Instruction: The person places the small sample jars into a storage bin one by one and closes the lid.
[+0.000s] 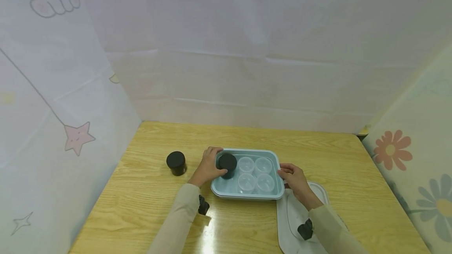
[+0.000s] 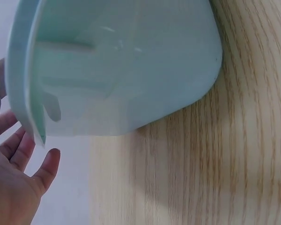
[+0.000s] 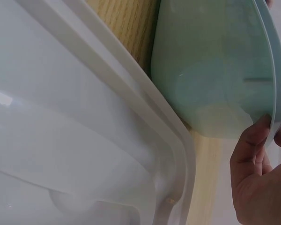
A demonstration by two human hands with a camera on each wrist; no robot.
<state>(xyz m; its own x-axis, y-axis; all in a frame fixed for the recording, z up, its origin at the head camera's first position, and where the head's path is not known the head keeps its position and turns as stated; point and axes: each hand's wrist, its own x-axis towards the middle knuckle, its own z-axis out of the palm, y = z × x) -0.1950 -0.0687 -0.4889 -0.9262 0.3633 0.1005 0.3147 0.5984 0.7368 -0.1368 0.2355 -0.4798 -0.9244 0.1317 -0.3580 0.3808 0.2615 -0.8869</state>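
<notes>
While the right grip (image 1: 294, 179) pinches the right-hand rim of the pale blue tub (image 1: 225, 187), thumb on one side and fingers on the other, the left grip (image 1: 207, 169) curves over the opposite end, its thumb across the black jar (image 1: 227, 162) inside. Whether the left grip holds that jar, the rim or neither, I cannot tell. The tub sits on the tabletop (image 1: 141, 207) between both, with four clear cups (image 1: 246, 182) beside the jar. The step in hand looks like settling the jar into the tub's left end. A second jar (image 1: 176, 163) stands outside, to the left. The next move likely calls for freeing the left grip without tipping anything, then reaching for that jar; the white lid (image 1: 287, 222), lying to the right, can probably wait.
</notes>
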